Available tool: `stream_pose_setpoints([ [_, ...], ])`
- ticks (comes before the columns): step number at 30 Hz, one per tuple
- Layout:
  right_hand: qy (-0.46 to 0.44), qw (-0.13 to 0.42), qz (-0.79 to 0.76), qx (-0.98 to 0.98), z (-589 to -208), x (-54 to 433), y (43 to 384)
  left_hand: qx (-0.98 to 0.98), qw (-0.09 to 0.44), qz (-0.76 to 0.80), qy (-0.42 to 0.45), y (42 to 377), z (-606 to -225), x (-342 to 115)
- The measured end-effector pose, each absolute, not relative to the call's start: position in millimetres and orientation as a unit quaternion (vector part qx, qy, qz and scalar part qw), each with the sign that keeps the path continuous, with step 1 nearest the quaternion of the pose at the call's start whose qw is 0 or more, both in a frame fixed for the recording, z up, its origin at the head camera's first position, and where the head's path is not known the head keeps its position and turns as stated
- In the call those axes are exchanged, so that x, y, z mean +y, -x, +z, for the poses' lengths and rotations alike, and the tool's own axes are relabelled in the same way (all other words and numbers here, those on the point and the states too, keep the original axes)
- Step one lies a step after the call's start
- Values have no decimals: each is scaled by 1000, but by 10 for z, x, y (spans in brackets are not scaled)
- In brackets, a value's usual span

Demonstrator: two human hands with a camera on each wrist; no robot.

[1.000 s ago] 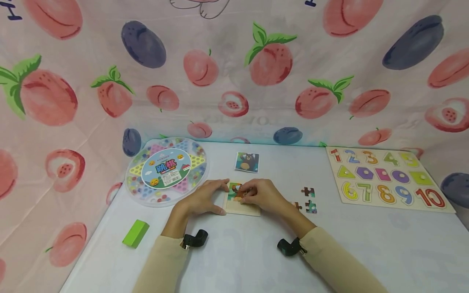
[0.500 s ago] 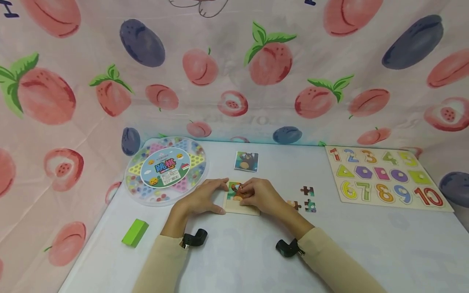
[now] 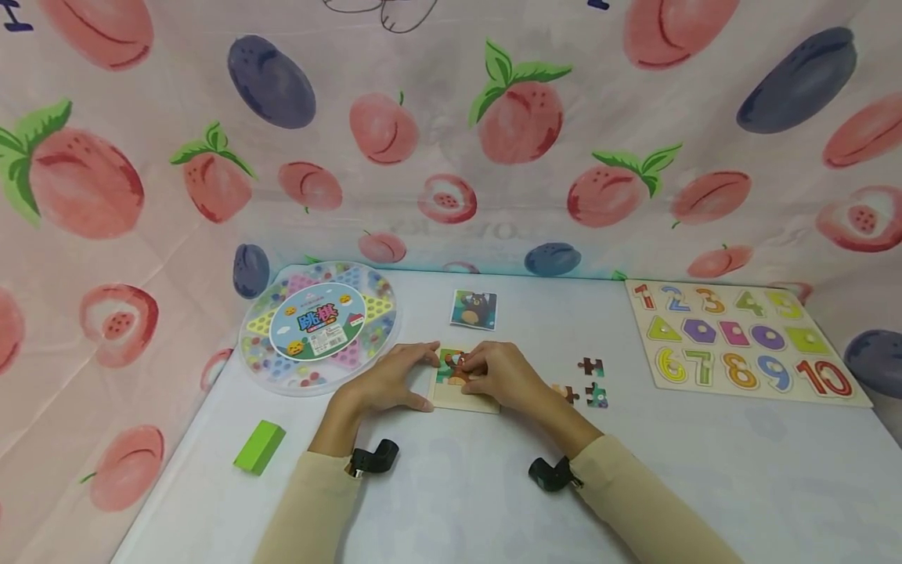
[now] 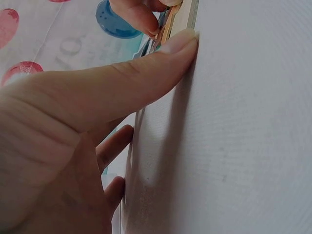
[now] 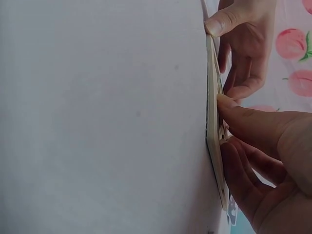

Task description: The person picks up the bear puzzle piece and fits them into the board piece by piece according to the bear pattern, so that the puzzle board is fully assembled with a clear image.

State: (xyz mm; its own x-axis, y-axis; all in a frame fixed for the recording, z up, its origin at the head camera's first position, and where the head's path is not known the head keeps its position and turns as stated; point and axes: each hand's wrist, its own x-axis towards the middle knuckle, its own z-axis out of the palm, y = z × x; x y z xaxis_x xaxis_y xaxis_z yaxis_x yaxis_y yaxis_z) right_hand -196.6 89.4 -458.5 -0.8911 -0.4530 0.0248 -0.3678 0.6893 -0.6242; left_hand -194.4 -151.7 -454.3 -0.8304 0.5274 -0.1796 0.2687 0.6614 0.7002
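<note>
Hands meet at a small wooden puzzle board (image 3: 461, 402): the left hand (image 3: 386, 384) at its left side, the right hand (image 3: 509, 376) over its right part. Farthest left on the white table cover (image 3: 451, 501) lies a green block (image 3: 259, 447), with a round, clear-edged game box (image 3: 319, 321) beyond it, near the left hand. That hand is spread wide, thumb at the board's near left corner and forefinger at the far one, so the board lies just to its right. Next comes the board itself, flat, its picture of a brown animal partly covered by the right hand; beyond it rests a bear card (image 3: 474, 310). The right hand's fingers are bent, thumb and fingertips close together and touching the board's face; whether they pinch a piece, I cannot tell. Right of the board are loose jigsaw pieces (image 3: 596, 395), one partly hidden by the right forearm (image 3: 564, 419). Well apart, at far right, lies a number-and-shape board (image 3: 717, 360). Behind everything hangs a fruit-print cloth (image 3: 514, 184).
</note>
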Motion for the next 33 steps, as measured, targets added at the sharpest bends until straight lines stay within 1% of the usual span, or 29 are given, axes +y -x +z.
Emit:
stream_pose_setpoints([
  [6, 227, 72, -331, 913, -4581, 903, 1970, 891, 186, 343, -233, 1936, -4536, -1520],
  [16, 206, 104, -364, 902, -4597, 937, 1995, 892, 188, 338, -233, 1931, -4529, -1521],
  [25, 211, 112, -355, 904, -4624, 963, 2040, 893, 190, 338, -229, 1939, -4546, -1529],
  [33, 204, 104, -355, 906, -4635, 956, 2014, 892, 190, 340, -228, 1949, -4567, -1529],
])
